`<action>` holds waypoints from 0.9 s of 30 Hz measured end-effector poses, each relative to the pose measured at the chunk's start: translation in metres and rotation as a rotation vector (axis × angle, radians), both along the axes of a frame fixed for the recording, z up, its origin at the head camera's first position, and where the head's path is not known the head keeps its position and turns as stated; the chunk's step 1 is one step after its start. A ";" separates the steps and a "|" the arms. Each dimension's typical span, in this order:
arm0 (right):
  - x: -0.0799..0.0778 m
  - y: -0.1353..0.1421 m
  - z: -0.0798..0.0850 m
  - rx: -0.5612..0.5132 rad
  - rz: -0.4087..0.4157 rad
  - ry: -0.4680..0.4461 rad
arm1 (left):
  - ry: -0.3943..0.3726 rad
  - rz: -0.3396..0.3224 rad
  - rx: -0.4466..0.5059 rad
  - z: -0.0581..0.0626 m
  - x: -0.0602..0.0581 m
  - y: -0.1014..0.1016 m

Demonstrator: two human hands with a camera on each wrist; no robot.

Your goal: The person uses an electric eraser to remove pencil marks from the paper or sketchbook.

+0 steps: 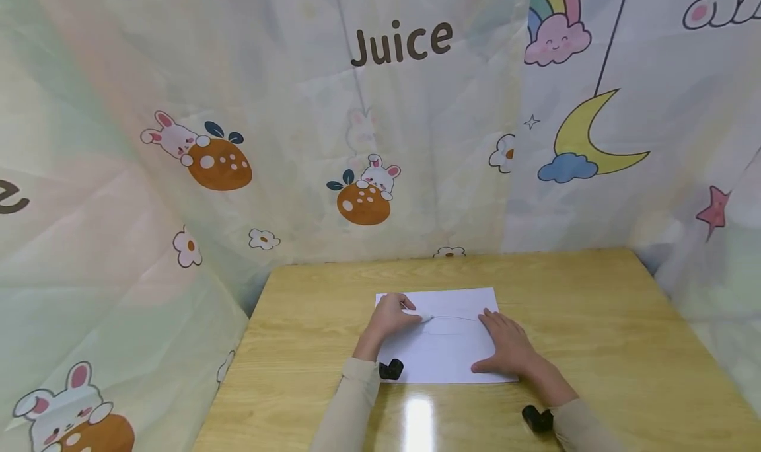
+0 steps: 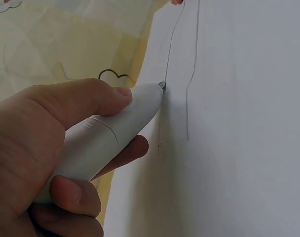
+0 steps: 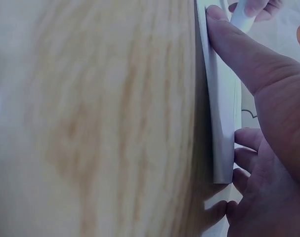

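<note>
My left hand (image 1: 391, 316) grips a thick white pen-shaped tool (image 2: 112, 126) with a small metallic tip. The thumb lies along its top, and other fingers curl underneath. Its tip meets the end of a thin dark line (image 2: 169, 49) on a white sheet of paper (image 1: 446, 359). A second line (image 2: 195, 54) runs beside it, and faint specks show past the tip. Over the sheet's right side, my right hand (image 1: 508, 343) rests with fingers spread. In the right wrist view, its thumb (image 3: 224, 22) touches the paper, whose near edge bows off the table.
The sheet lies on a light wooden table (image 1: 594, 306), with a bright glare patch near the front. Printed cloth (image 1: 285, 108) hangs behind and at both sides. A black wrist camera (image 1: 391, 369) sits by the left wrist, another black camera (image 1: 538, 419) by the right.
</note>
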State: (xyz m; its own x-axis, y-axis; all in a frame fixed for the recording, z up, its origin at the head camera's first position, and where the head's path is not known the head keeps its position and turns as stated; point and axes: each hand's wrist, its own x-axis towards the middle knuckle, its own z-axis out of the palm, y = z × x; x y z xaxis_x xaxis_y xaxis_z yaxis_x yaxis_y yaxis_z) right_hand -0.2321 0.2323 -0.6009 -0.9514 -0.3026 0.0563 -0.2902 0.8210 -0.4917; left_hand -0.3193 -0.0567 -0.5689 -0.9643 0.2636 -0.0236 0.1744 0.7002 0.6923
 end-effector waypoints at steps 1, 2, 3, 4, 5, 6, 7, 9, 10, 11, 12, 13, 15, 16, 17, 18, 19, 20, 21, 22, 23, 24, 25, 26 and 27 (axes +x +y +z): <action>-0.002 0.001 0.001 0.001 -0.003 0.006 | 0.005 0.003 -0.001 0.002 -0.002 0.001; -0.003 0.002 0.002 0.005 -0.006 0.009 | 0.009 0.006 -0.006 0.003 -0.003 0.002; -0.005 0.003 0.003 0.006 -0.010 0.008 | 0.010 0.010 -0.015 0.004 -0.004 0.003; -0.005 0.003 0.004 0.004 -0.013 0.001 | 0.010 0.012 -0.025 0.004 -0.005 0.004; -0.006 0.003 0.005 0.001 -0.015 -0.007 | 0.008 0.012 -0.035 0.005 -0.005 0.004; -0.005 0.004 0.007 0.000 -0.015 -0.014 | 0.008 0.010 -0.046 0.005 -0.006 0.004; -0.005 0.003 0.008 -0.001 -0.013 -0.018 | 0.010 0.005 -0.054 0.004 -0.006 0.004; -0.004 0.003 0.010 0.002 -0.015 -0.025 | 0.021 -0.010 -0.067 0.004 -0.006 0.005; -0.004 0.002 0.010 0.001 -0.018 -0.028 | 0.030 -0.018 -0.071 0.004 -0.006 0.005; -0.003 0.001 0.011 0.003 -0.021 -0.029 | 0.036 -0.023 -0.075 0.003 -0.007 0.005; -0.003 0.001 0.012 0.001 -0.023 -0.028 | 0.043 -0.025 -0.074 0.003 -0.007 0.004; -0.003 0.000 0.012 -0.002 -0.025 -0.028 | 0.046 -0.023 -0.070 0.003 -0.007 0.003; -0.003 -0.001 0.012 -0.007 -0.027 -0.028 | 0.051 -0.016 -0.069 0.003 -0.007 0.002; -0.003 -0.001 0.012 -0.010 -0.027 -0.029 | 0.049 -0.013 -0.067 0.003 -0.007 0.000; -0.003 -0.002 0.011 -0.007 -0.025 -0.028 | 0.044 -0.010 -0.064 0.003 -0.006 0.000; -0.003 -0.002 0.011 -0.007 -0.022 -0.031 | 0.042 -0.011 -0.058 0.003 -0.006 -0.001; -0.003 -0.002 0.010 -0.008 -0.020 -0.033 | 0.040 -0.015 -0.053 0.003 -0.005 -0.002; -0.003 -0.002 0.009 -0.007 -0.017 -0.033 | 0.037 -0.019 -0.052 0.004 -0.005 -0.002; -0.003 -0.002 0.009 -0.008 -0.015 -0.033 | 0.036 -0.021 -0.052 0.004 -0.005 -0.002; -0.003 -0.002 0.008 -0.007 -0.014 -0.033 | 0.034 -0.022 -0.054 0.004 -0.005 -0.001; -0.003 -0.001 0.006 -0.006 -0.012 -0.031 | 0.033 -0.022 -0.056 0.004 -0.005 -0.002; -0.003 -0.001 0.005 -0.009 -0.012 -0.031 | 0.030 -0.021 -0.055 0.003 -0.004 -0.003; -0.003 -0.001 0.004 -0.011 -0.011 -0.030 | 0.027 -0.013 -0.060 0.003 -0.004 -0.003; -0.004 -0.001 0.004 -0.012 -0.010 -0.025 | 0.025 -0.002 -0.064 0.003 -0.004 -0.004; -0.004 -0.001 0.003 -0.012 -0.007 -0.020 | 0.025 0.005 -0.061 0.003 -0.004 -0.004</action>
State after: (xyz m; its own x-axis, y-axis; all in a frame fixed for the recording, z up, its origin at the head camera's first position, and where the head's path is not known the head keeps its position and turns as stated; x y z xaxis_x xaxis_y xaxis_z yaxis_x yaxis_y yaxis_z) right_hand -0.2362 0.2313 -0.5977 -0.9545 -0.2954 0.0412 -0.2747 0.8167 -0.5074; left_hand -0.3234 -0.0607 -0.5654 -0.9661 0.2576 -0.0152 0.1876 0.7416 0.6441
